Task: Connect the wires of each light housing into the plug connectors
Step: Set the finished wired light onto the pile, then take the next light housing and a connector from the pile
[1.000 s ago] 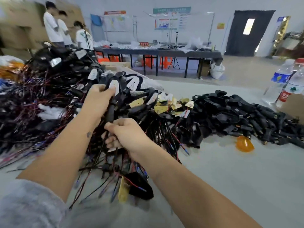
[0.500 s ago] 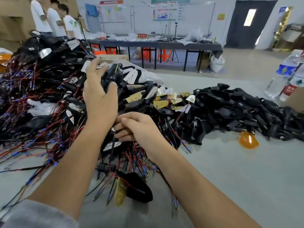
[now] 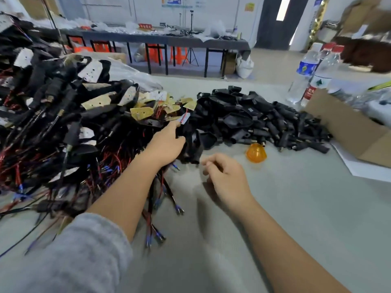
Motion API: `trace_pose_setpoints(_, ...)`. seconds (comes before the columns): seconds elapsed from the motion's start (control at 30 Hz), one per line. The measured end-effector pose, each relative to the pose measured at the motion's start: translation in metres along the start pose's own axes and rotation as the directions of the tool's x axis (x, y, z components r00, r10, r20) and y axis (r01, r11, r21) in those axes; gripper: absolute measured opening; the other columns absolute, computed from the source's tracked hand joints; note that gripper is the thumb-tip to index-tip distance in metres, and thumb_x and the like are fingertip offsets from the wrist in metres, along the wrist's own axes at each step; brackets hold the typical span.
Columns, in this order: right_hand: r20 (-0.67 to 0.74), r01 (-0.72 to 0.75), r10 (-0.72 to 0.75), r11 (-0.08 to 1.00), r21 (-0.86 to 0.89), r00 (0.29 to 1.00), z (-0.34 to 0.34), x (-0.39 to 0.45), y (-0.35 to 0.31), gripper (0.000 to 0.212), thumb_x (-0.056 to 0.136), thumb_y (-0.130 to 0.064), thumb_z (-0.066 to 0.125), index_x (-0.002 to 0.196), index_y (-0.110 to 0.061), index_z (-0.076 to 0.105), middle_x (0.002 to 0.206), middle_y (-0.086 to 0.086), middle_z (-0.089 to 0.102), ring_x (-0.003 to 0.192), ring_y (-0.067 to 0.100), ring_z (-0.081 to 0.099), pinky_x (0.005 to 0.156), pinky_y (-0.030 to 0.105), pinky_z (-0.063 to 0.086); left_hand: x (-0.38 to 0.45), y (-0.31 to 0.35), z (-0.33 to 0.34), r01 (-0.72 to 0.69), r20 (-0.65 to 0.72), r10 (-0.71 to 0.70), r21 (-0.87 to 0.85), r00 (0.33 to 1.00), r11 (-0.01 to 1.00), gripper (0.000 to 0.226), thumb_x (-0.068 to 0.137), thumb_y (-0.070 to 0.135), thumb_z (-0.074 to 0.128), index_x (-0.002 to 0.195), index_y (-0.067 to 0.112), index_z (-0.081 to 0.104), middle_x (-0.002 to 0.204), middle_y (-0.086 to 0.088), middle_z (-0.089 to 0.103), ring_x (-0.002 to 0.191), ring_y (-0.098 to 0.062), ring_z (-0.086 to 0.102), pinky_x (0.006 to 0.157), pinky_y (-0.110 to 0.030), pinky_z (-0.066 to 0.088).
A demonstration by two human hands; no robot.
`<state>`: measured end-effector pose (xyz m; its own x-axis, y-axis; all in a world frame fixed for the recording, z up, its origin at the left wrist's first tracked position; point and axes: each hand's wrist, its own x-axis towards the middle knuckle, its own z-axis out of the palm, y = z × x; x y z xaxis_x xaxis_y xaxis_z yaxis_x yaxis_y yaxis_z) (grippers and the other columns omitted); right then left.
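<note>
The left hand (image 3: pixel 167 142) is reaching into the middle of the frame, fingers gripping a black light housing (image 3: pixel 191 144) beside the plug connectors (image 3: pixel 275 121). The right hand (image 3: pixel 226 176) is hovering over the counter (image 3: pixel 296 208), fingers loosely curled, holding nothing.

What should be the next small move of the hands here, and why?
Probably the left hand should lift out the black light housing it grips at the pile's edge. Then the right hand, loosely curled and holding nothing, can take a plug connector from the heap beyond it.
</note>
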<state>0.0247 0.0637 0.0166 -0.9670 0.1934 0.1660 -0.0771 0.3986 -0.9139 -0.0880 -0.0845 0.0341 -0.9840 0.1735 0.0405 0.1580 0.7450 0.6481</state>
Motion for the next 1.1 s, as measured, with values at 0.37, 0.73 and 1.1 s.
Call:
trace_pose_setpoints(0.37,0.014,-0.114,0.114,0.966,0.233,0.993,-0.005,0.005,0.011,0.025,0.095,-0.008,0.048,0.081,-0.016,0.067,0.060,-0.009,0.058,0.050,0.005,0.050,0.049,0.018,0.041,0.002,0.001,0.002,0.046,-0.468,-0.068,-0.060,0.881,0.997,0.029,0.085,0.009,0.065,0.113,0.015,0.072,0.103,-0.003,0.074,0.103,-0.020,0.066,0.091,-0.030,0.050)
trace_pose_setpoints(0.73,0.047,-0.107,0.099,0.969,0.222,0.994,-0.007,0.000,0.013,0.026,0.096,-0.011,0.048,0.080,-0.018,0.068,0.066,-0.004,0.061,0.057,0.010,0.053,0.055,0.026,0.043,-0.017,0.017,-0.012,0.022,-0.518,-0.021,-0.003,0.855,1.000,0.014,0.092,0.019,0.056,0.093,0.018,0.070,0.083,0.004,0.063,0.081,-0.018,0.055,0.071,-0.027,0.039)
trace_pose_setpoints(1.1,-0.051,0.042,-0.013,0.777,0.628,0.999,-0.022,0.008,0.003,0.025,0.103,-0.027,0.047,0.088,-0.014,0.061,0.059,0.002,0.048,0.048,0.013,0.041,0.048,0.023,0.033,-0.064,0.077,0.039,-0.413,-0.365,0.420,0.103,0.831,0.905,0.020,0.092,0.016,0.055,0.103,0.027,0.068,0.095,0.002,0.067,0.093,-0.024,0.059,0.081,-0.041,0.048)
